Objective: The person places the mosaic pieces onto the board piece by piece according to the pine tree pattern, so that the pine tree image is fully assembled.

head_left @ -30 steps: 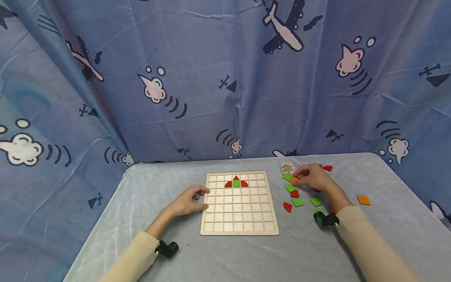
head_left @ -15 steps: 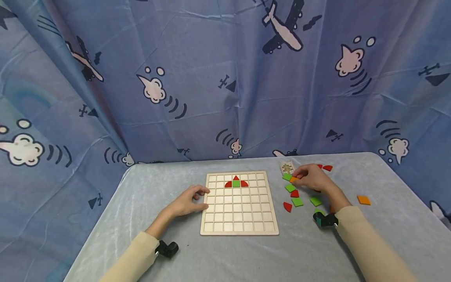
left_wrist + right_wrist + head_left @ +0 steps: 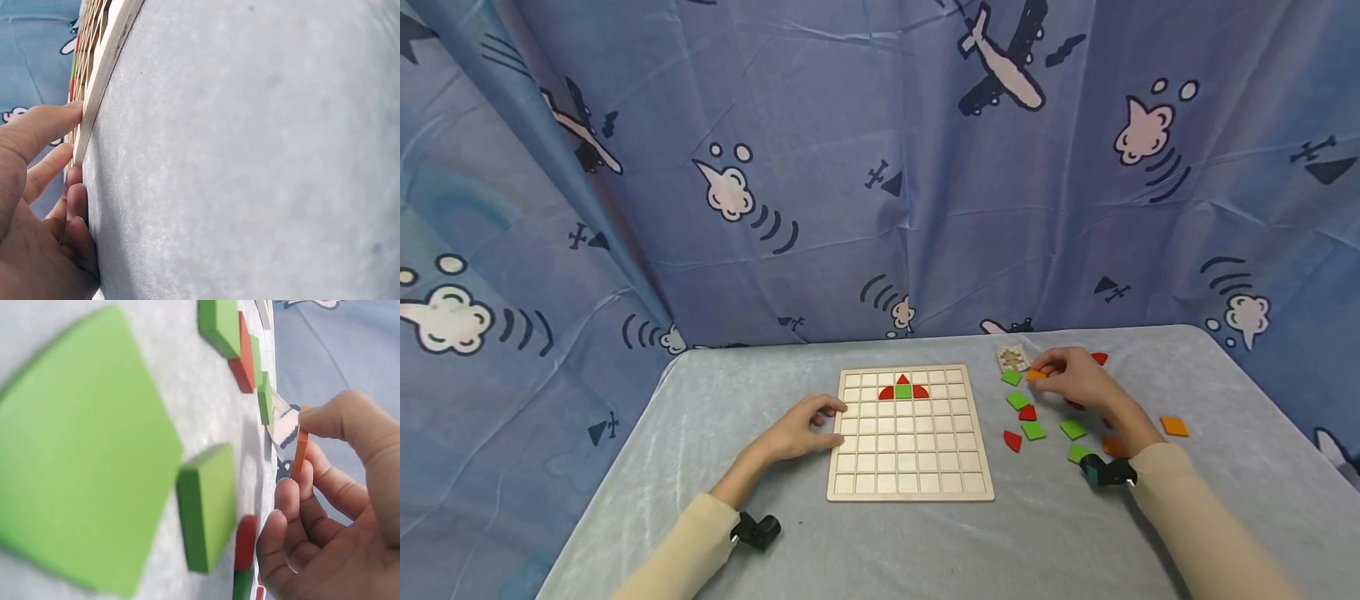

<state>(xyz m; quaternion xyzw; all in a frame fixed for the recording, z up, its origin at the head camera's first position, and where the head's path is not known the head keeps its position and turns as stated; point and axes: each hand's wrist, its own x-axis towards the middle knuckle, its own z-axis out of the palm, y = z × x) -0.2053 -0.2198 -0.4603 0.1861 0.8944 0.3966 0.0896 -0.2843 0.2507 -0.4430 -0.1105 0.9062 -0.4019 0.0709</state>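
The right hand is now holding a flat, thick-edged orange piece apart from the flat green piece it was touching half a second ago, right of the pale wooden grid board. The right grip is pinching it between thumb and fingers, seemingly clear of the pale grey cloth-covered counter; pick-up is therefore appearing complete, though the piece is not yet resting on the board. The left hand is staying at the board's left edge, its grip slack, digits touching the rim and grasping nothing. The right fingers are covering part of the orange piece, leaving its outline uncertain. Right of the board, the forearm is partly hiding an orange tile; beyond the board's upper right corner, a small printed card is remaining illegible.
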